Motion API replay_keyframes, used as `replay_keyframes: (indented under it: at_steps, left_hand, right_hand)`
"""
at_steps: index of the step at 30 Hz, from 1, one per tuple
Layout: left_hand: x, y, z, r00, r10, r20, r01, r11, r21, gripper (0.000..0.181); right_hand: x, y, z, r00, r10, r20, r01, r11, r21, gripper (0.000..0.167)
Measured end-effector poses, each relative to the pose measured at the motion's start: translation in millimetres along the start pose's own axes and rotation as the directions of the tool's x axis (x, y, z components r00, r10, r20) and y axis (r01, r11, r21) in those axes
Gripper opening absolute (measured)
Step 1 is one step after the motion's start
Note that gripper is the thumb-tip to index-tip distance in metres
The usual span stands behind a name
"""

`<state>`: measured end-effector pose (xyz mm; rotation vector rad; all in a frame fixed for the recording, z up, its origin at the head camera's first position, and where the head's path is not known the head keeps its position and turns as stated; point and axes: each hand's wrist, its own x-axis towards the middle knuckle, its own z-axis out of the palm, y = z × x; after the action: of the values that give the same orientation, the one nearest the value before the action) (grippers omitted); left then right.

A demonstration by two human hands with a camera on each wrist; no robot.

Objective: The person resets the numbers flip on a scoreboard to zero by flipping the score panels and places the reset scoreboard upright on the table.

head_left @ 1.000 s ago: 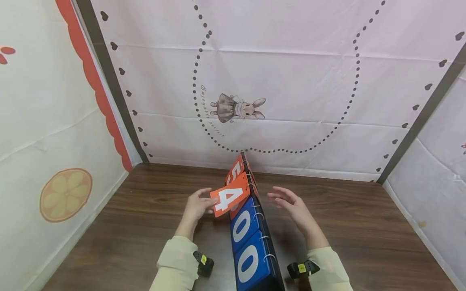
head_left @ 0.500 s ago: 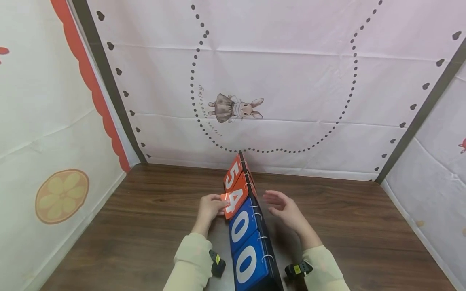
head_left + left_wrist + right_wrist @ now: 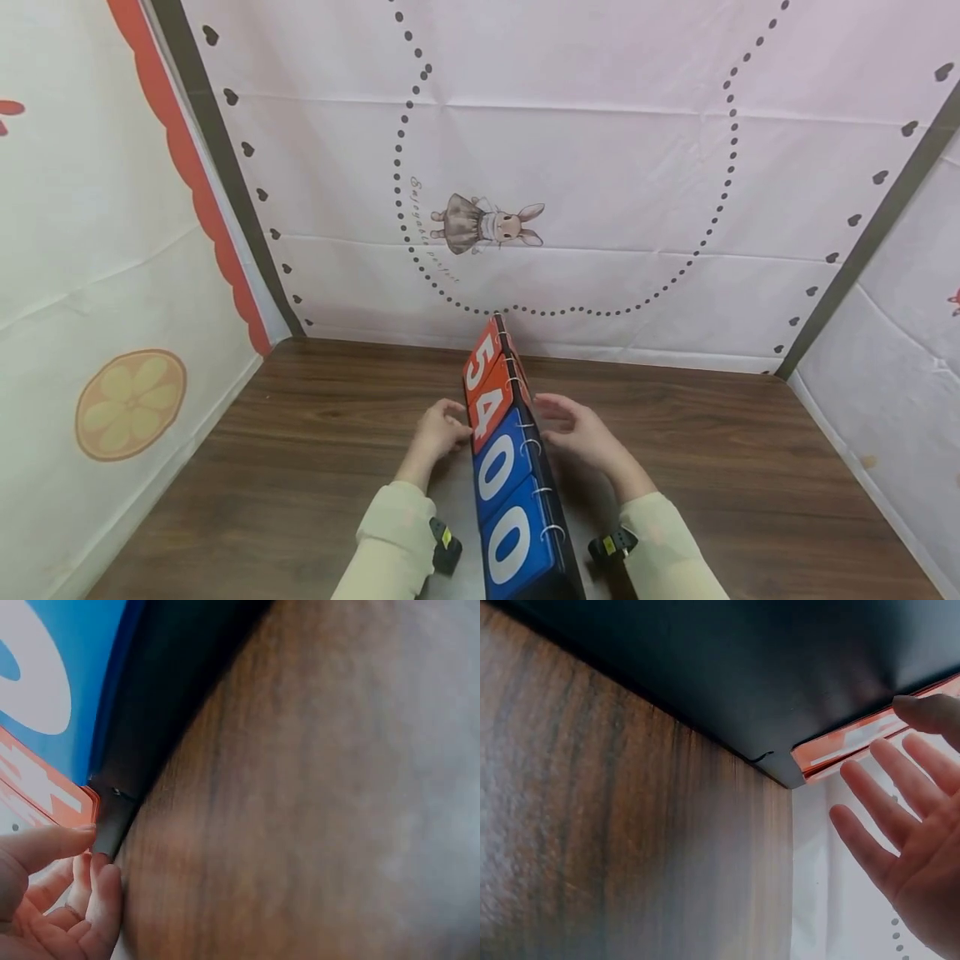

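- My L hand (image 3: 441,429): fingers loosely bent, thumb at low edge of red 4 card (image 3: 491,404), no pinch afaict
- R hand (image 3: 581,429) spread behind stand (image 3: 705,667) — contact unclear
- Card's on stand's L face, nxt to blue 0 card (image 3: 497,471); prob light, bendy, slick — I'd grip its free low edge

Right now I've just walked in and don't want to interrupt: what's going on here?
A person is working at a flip scoreboard on a table. The left hand touches the edge of the orange 4 card; the right hand is at the scoreboard's other side. That card lies between an orange 5 card and two blue 0 cards.
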<state>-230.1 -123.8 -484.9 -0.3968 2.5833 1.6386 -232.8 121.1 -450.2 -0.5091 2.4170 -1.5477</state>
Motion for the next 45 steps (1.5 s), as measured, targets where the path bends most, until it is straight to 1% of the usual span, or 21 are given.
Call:
replay_keyframes:
  at_steps: [4, 6, 9, 13, 17, 19, 23, 26, 28, 30, 31, 32, 33, 35, 37, 38, 39, 40, 42, 43, 45]
  left_hand:
    - [-4.5, 8.4, -0.1, 0.999, 0.028, 0.030, -0.030, 0.998, 0.062, 0.035]
    - [-7.7, 13.7, -1.5, 0.999, 0.039, 0.031, -0.041, 0.996, 0.080, 0.036]
    - [-11.5, 21.8, -5.3, 0.997, 0.071, 0.018, -0.073, 0.993, 0.092, 0.037]
    - [-14.1, 29.9, -11.0, 0.995, 0.100, -0.010, -0.099, 0.992, 0.078, 0.035]
    - [-14.1, 31.3, -14.9, 0.993, 0.115, -0.015, -0.114, 0.991, 0.070, 0.034]
    - [-14.1, 30.4, -16.8, 0.993, 0.121, -0.010, -0.120, 0.991, 0.065, 0.033]
    - [-15.4, 28.5, -21.0, 0.991, 0.133, 0.002, -0.133, 0.990, 0.053, 0.031]
    - [-17.5, 29.6, -24.2, 0.989, 0.149, -0.005, -0.148, 0.988, 0.045, 0.030]
    - [-18.8, 31.7, -26.2, 0.987, 0.162, -0.019, -0.161, 0.986, 0.042, 0.028]
    - [-19.8, 34.9, -27.6, 0.983, 0.178, -0.036, -0.176, 0.984, 0.033, 0.027]
    - [-20.3, 37.1, -28.3, 0.981, 0.190, -0.045, -0.188, 0.982, 0.028, 0.027]
    - [-20.8, 39.5, -28.9, 0.976, 0.210, -0.051, -0.209, 0.978, 0.023, 0.027]
    - [-21.4, 42.6, -29.4, 0.972, 0.230, -0.056, -0.229, 0.973, 0.017, 0.027]
    - [-23.3, 51.0, -30.4, 0.959, 0.278, -0.063, -0.278, 0.961, 0.004, 0.027]
    - [-26.3, 62.3, -31.5, 0.938, 0.340, -0.058, -0.341, 0.940, -0.003, 0.027]
    - [-27.4, 68.7, -31.7, 0.926, 0.374, -0.046, -0.374, 0.927, 0.005, 0.028]
    - [-28.7, 76.2, -31.7, 0.914, 0.405, -0.027, -0.405, 0.914, 0.014, 0.031]
    - [-30.3, 84.0, -31.3, 0.904, 0.427, 0.001, -0.427, 0.903, 0.037, 0.036]
    - [-32.6, 100.1, -29.2, 0.878, 0.469, 0.092, -0.477, 0.874, 0.095, 0.053]
    - [-33.0, 107.9, -27.2, 0.866, 0.478, 0.147, -0.496, 0.857, 0.136, 0.064]
    - [-32.7, 122.7, -21.7, 0.835, 0.487, 0.256, -0.542, 0.807, 0.235, 0.086]
  right_hand:
    - [1.0, -1.4, -1.1, 0.997, -0.008, 0.071, 0.010, 1.000, -0.024, 0.062]
    - [2.5, -1.5, -1.4, 0.997, -0.001, 0.082, 0.004, 0.999, -0.040, 0.066]
    - [6.0, 0.1, -1.3, 0.997, 0.024, 0.077, -0.019, 0.998, -0.065, 0.070]
    - [8.6, 2.0, -0.5, 0.996, 0.053, 0.078, -0.046, 0.995, -0.085, 0.072]
    - [8.6, 3.8, -0.1, 0.996, 0.043, 0.076, -0.034, 0.993, -0.113, 0.070]
    - [8.1, 5.4, -0.2, 0.997, 0.045, 0.064, -0.037, 0.991, -0.127, 0.066]
    - [5.4, 6.6, -2.3, 0.999, 0.053, 0.010, -0.051, 0.986, -0.158, 0.052]
    - [3.0, 4.5, -5.6, 0.996, 0.061, -0.069, -0.072, 0.983, -0.172, 0.046]
    - [2.0, 2.5, -8.6, 0.989, 0.062, -0.135, -0.084, 0.982, -0.171, 0.043]
    - [1.6, 0.7, -12.2, 0.979, 0.024, -0.205, -0.061, 0.982, -0.177, 0.041]
    - [1.3, -0.1, -14.2, 0.970, -0.010, -0.242, -0.034, 0.983, -0.178, 0.041]
    - [1.1, -0.8, -16.3, 0.959, -0.055, -0.276, 0.007, 0.985, -0.172, 0.039]
    - [0.8, -1.4, -18.4, 0.943, -0.102, -0.315, 0.051, 0.985, -0.167, 0.038]
    - [-0.1, -3.0, -22.2, 0.901, -0.196, -0.386, 0.145, 0.977, -0.157, 0.037]
    - [-1.7, -5.0, -25.3, 0.869, -0.229, -0.438, 0.196, 0.973, -0.120, 0.042]
    - [-2.6, -6.1, -26.5, 0.860, -0.227, -0.457, 0.209, 0.974, -0.090, 0.047]
    - [-3.4, -7.6, -27.5, 0.858, -0.207, -0.470, 0.212, 0.976, -0.043, 0.052]
    - [-4.8, -10.0, -28.2, 0.860, -0.182, -0.476, 0.212, 0.977, 0.010, 0.058]
    - [-7.7, -16.0, -29.3, 0.874, -0.115, -0.472, 0.201, 0.970, 0.134, 0.070]
    - [-8.7, -19.6, -29.6, 0.877, -0.092, -0.472, 0.206, 0.958, 0.197, 0.074]
    - [-10.8, -27.4, -29.8, 0.886, -0.054, -0.460, 0.212, 0.930, 0.299, 0.079]
